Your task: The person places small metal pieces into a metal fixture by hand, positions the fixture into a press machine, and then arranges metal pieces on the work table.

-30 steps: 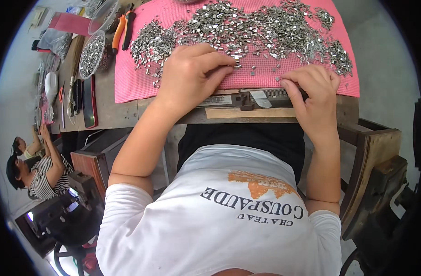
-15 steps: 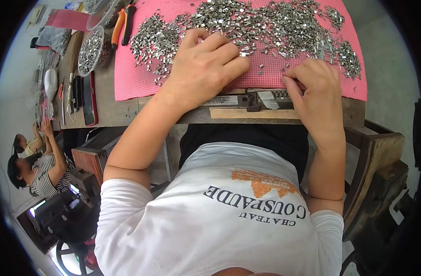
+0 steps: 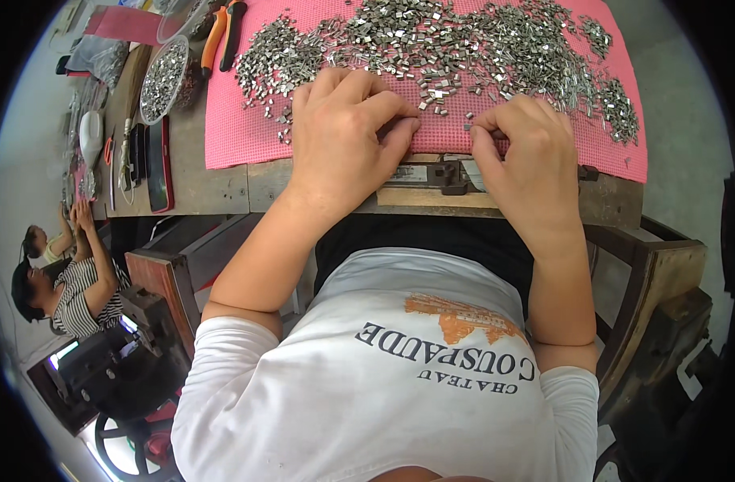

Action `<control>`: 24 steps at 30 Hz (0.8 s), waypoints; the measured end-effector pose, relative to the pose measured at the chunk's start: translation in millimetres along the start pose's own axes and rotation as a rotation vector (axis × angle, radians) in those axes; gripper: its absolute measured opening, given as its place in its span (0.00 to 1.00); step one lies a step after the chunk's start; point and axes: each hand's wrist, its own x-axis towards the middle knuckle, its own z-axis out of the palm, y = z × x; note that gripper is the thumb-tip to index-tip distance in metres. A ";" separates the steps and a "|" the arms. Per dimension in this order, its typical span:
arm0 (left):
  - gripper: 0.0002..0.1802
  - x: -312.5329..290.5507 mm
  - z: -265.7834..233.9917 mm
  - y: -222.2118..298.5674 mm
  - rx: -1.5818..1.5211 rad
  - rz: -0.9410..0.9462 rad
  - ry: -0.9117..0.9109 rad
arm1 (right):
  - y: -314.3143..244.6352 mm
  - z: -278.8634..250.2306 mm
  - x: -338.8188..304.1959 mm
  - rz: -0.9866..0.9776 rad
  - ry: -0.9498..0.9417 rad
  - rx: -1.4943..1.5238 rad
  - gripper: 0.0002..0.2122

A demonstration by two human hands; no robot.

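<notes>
Many small shiny metal pieces (image 3: 415,40) lie spread over a pink textured mat (image 3: 243,140) on the bench. At the mat's near side, my left hand (image 3: 343,132) is closed, thumb and forefinger tips together; whatever they pinch is too small to make out. Opposite it, my right hand (image 3: 532,149) has its thumb and forefinger curled together just beside a tiny metal piece; what lies between those tips is hidden. Below both hands, along the bench edge, runs a narrow metal fixture (image 3: 454,177) with a dark block, partly covered by my right hand.
Left of the mat are orange-and-black handled pliers (image 3: 213,38), a clear tub (image 3: 165,80) of metal pieces, a brush (image 3: 128,132) and a dark red-edged case (image 3: 161,165). A wooden strip (image 3: 431,198) lines the bench front. Two people sit far left near dark machinery (image 3: 114,377).
My left hand has drawn back slightly, its thumb now showing against the forefinger. My right hand has shifted left, covering more of the metal fixture, and the hands' fingertips are nearer each other.
</notes>
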 end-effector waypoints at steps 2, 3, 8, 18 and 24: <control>0.05 -1.6 2.4 0.6 0.002 -0.030 0.002 | -2.4 1.8 0.5 -0.015 0.016 -0.016 0.03; 0.05 -1.4 4.9 -0.5 -0.010 -0.046 0.031 | -3.2 2.4 0.7 -0.029 0.034 -0.033 0.03; 0.05 1.2 10.1 -3.2 -0.017 -0.081 0.054 | -6.5 2.7 -0.5 -0.061 0.036 -0.066 0.04; 0.05 20.1 4.3 -15.8 -0.070 0.071 -0.065 | -12.3 7.0 -0.2 -0.128 0.059 -0.135 0.04; 0.06 23.2 3.5 -7.5 -0.064 0.105 -0.087 | -4.3 2.6 4.1 -0.197 0.010 -0.086 0.02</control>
